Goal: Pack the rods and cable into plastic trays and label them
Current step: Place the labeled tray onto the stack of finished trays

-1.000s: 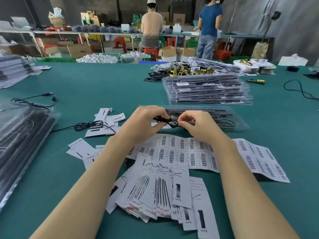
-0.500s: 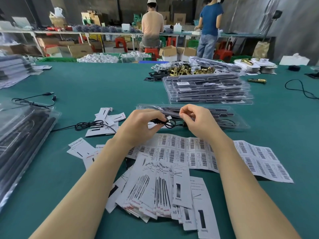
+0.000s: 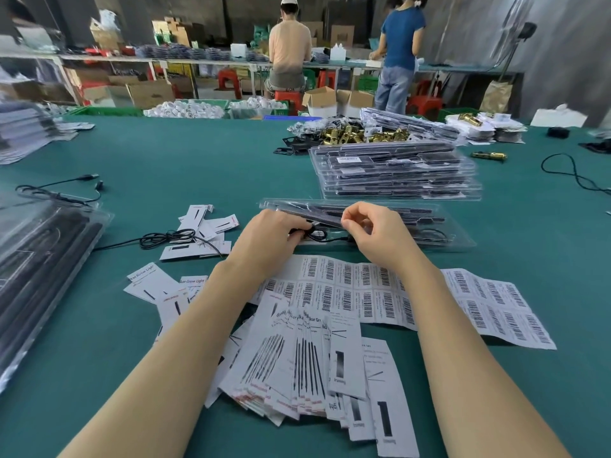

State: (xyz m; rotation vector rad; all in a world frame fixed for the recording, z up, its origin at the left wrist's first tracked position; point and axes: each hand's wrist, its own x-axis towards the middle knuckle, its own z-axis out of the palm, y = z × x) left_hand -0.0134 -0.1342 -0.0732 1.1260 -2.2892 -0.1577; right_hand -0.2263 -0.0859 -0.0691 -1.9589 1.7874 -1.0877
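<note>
Gripping one coiled cable (image 3: 309,233) in your left hand (image 3: 271,239) at tray's (image 3: 463,241) 6 o'clock edge; right hand (image 3: 373,233), fingertips pinched, contents unclear, lifted higher than before. Two barcode sheets (image 3: 496,302) nearer you.

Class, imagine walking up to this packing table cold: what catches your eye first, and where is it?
Two hands, left hand and right hand, work a coiled black cable at mid-table, over a clear plastic tray. Nearer lie barcode label sheets; behind, at right, stands a stack of packed trays.
</note>
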